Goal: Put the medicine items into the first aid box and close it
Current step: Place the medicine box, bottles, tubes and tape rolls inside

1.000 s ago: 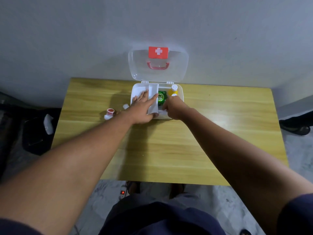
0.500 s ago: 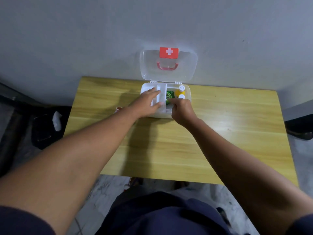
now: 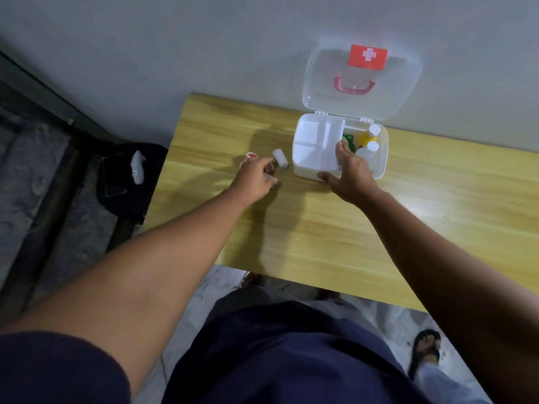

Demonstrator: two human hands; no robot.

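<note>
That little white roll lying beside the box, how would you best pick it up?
Pinch the white roll across its middle, coming from above: it lies on its side on the table, so its long curved flanks are free. The left hand is nearest.

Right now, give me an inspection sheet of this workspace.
Surface: yellow wooden table.
Job's things: white plastic first aid box, clear lid open against the wall; holds white divided tray, green pack, yellow bottle, white bottle; white roll and small red-topped item lie left of it.
Clutter: nothing seen.
Hands: left hand at a dark red item, grip unclear; right hand rests on box's front rim.
Cables: nothing seen.
Surroundings: grey wall; black bag on floor.
</note>
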